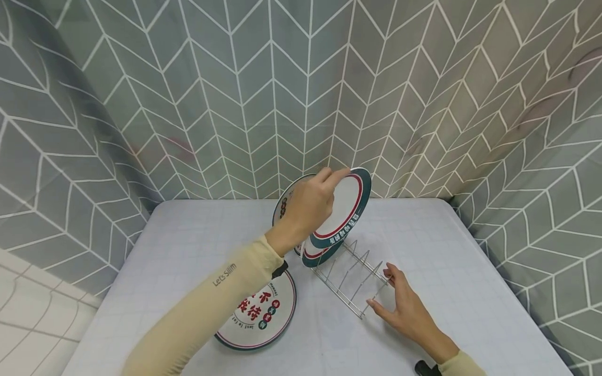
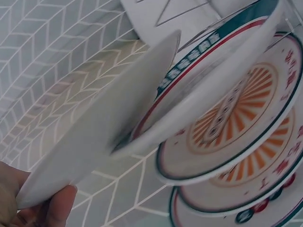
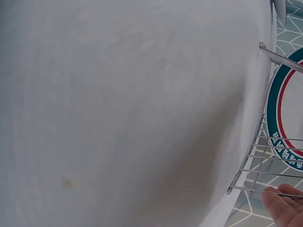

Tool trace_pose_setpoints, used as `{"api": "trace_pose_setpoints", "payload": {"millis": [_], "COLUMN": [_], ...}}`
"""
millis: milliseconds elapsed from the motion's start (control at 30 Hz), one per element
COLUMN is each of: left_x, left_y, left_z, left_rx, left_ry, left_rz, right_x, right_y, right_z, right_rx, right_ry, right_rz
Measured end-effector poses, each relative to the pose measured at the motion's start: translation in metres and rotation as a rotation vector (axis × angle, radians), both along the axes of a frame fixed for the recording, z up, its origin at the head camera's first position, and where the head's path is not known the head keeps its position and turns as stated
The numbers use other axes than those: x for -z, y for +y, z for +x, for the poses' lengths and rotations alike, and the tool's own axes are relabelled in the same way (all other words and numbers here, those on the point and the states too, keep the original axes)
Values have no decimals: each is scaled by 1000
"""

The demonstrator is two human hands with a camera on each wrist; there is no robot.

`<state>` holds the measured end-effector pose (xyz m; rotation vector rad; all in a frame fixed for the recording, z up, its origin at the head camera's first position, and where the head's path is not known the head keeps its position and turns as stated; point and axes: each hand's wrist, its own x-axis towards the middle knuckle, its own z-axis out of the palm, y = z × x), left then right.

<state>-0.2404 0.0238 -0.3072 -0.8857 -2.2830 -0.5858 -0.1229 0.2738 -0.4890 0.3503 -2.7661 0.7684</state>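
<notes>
By its upper rim, my left hand (image 1: 308, 201) pinches a white plate (image 1: 342, 209) with a green rim and red ring. This plate is tilted above the far part of a wire dish rack (image 1: 350, 279). A second green-rimmed plate (image 1: 322, 256) stands in the rack just below it. In the left wrist view the held plate (image 2: 99, 123) is nearly edge-on, beside plates with orange sunburst patterns (image 2: 227, 118). My right hand (image 1: 406, 310) holds the rack's near end, thumb and fingers at opposite corners. Its fingertips (image 3: 277, 203) meet the end wire in the right wrist view.
A round plate with red lettering (image 1: 256, 318) lies flat on the white-covered table (image 1: 188, 245), left of the rack and partly under the left forearm. Another plate (image 1: 282, 206) shows behind the left hand. A patterned curtain (image 1: 291, 94) surrounds the table's back and sides.
</notes>
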Motion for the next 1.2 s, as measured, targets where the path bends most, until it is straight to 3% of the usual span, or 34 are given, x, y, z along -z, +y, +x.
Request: {"api": "trace_pose_setpoints", "payload": {"millis": [233,533,767,1200], "left_x": [19,35,52,65], "left_y": [9,26,35,38], "left_z": [-2,-1,0,1], "left_rx": [-22,-8,-61,-78], "left_ry": [-65,-54,-67,-81], "left_rz": [-70,-122,-164,-188], "right_x": [-2,-2,-1,0], "right_y": [-2,-1,1,2], "right_z": [0,0,0,-1], "right_rx": [13,1,-4,-7], "right_ry": [-44,-6,8,12], "right_rz": [0,-4,-9,-4]}}
